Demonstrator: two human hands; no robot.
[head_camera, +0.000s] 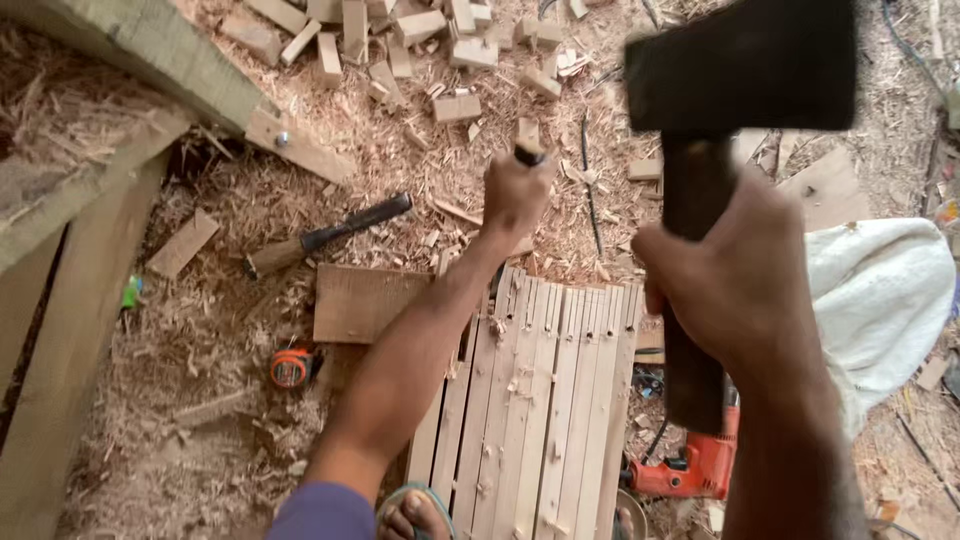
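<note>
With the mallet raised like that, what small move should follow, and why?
Probably bring the dark mallet in the right hand down onto the chisel: the left hand holds it upright at the far end of the grooved wooden slats, handle top exposed.

White sack (880, 300) slumped on the sawdust floor (200, 440), right of the slats; no labels, signs or screens.
</note>
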